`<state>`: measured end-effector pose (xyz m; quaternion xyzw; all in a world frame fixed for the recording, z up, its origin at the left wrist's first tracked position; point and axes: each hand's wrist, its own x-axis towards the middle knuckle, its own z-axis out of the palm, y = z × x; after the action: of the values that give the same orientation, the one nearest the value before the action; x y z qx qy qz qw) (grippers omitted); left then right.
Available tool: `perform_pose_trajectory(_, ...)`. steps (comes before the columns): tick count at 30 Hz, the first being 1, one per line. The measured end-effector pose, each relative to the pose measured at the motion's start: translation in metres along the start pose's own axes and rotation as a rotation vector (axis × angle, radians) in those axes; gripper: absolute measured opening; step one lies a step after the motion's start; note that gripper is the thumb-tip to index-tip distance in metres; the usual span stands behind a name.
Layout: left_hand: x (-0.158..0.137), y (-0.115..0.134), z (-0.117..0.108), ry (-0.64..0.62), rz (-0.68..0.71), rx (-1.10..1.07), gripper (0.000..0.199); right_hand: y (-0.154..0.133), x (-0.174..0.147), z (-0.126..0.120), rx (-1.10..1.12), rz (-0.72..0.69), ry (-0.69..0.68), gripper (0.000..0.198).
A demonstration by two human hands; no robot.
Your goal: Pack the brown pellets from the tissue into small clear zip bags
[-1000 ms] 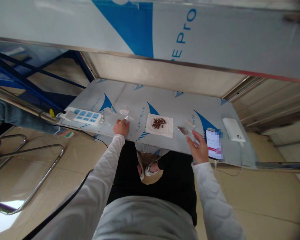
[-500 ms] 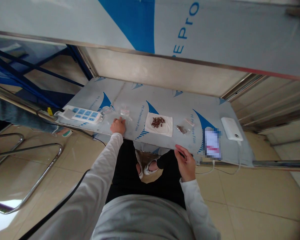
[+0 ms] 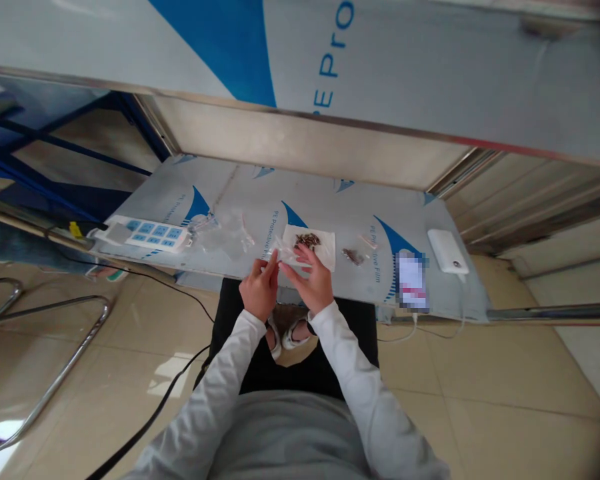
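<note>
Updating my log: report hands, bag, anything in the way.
Left hand and right hand close together at clear bag; exact grip unclear. Brown pieces heaped on white sheet. Right hand partly hides white sheet.

Small parts [image 3: 309,240] lie on a sheet [image 3: 328,253], the power strip [image 3: 147,233] left, phone [image 3: 412,280] right.

Upper panel [image 3: 410,80]: large blue "PE Pro", sideways, cut off by frame edge. Tabletop [image 3: 405,210]: smaller blue "PE Protective Fil…" mid-surface, repeated partly legible to either side. Power strip [image 3: 153,235] markings too small; phone [image 3: 413,277] screen pixelated, unreadable.
</note>
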<state>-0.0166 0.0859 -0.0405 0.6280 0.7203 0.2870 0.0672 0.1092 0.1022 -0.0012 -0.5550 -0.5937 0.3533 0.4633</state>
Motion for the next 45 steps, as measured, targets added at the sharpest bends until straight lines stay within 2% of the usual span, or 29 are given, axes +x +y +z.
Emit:
perform_pose_trajectory(2, -0.013, 0.012, -0.005, -0.017, 0.029, -0.064, 0.039, 0.000, 0.006, -0.001, -0.018, -0.016, 0.008, 0.033)
perform_pose_trajectory(4, -0.019, 0.020, -0.013, 0.007, 0.014, -0.175, 0.040, 0.003, 0.005, -0.007, -0.050, -0.036, 0.030, 0.024)
perform_pose_trajectory(7, -0.020, 0.031, -0.029, 0.028, -0.081, -0.430, 0.036, 0.005, -0.007, -0.018, -0.101, -0.087, 0.057, 0.023)
perform_pose_trajectory(12, -0.014, 0.044, -0.038, -0.116, -0.248, -0.833, 0.030, -0.003, -0.028, -0.028, -0.149, -0.177, -0.014, 0.024)
perform_pose_trajectory(16, -0.015, 0.041, -0.037, -0.209, -0.323, -0.964, 0.026, -0.010, -0.039, -0.034, -0.057, -0.079, -0.159, 0.033)
perform_pose_trajectory(20, -0.020, 0.038, -0.043, -0.288, -0.288, -0.863, 0.024, -0.004, -0.041, -0.036, -0.003, 0.036, -0.198, 0.029)
perform_pose_trajectory(23, -0.021, 0.039, -0.052, -0.293, -0.226, -0.586, 0.019, 0.006, -0.038, -0.036, -0.143, -0.017, -0.218, 0.027)
perform_pose_trajectory(27, -0.021, 0.044, -0.057, -0.250, -0.114, -0.123, 0.017, 0.011, -0.036, -0.033, -0.426, -0.066, -0.174, 0.021)
perform_pose_trajectory(30, -0.021, 0.051, -0.055, -0.212, -0.044, 0.038, 0.017, 0.006, -0.036, -0.032, -0.513, -0.134, -0.208, 0.025)
perform_pose_trajectory(34, -0.017, 0.056, -0.055, -0.240, 0.100, -0.004, 0.014, 0.000, -0.030, -0.036, -0.533, -0.251, -0.329, 0.023)
perform_pose_trajectory(39, -0.010, 0.050, -0.063, -0.288, 0.377, -0.138, 0.011, -0.001, -0.012, -0.051, -0.514, -0.231, -0.375, 0.019)
perform_pose_trajectory(42, -0.005, 0.044, -0.060, -0.306, 0.535, -0.184, 0.065, -0.008, -0.007, -0.056, -0.559, -0.217, -0.424, 0.014)
perform_pose_trajectory(43, -0.004, 0.042, -0.056, -0.331, 0.565, -0.202, 0.078, -0.011, -0.006, -0.057, -0.578, -0.218, -0.447, 0.011)
perform_pose_trajectory(44, -0.002, 0.041, -0.050, -0.362, 0.579, -0.225, 0.081, -0.013, -0.006, -0.057, -0.591, -0.223, -0.466, 0.010)
perform_pose_trajectory(45, -0.001, 0.039, -0.044, -0.390, 0.572, -0.250, 0.077, -0.014, -0.006, -0.056, -0.595, -0.228, -0.480, 0.009)
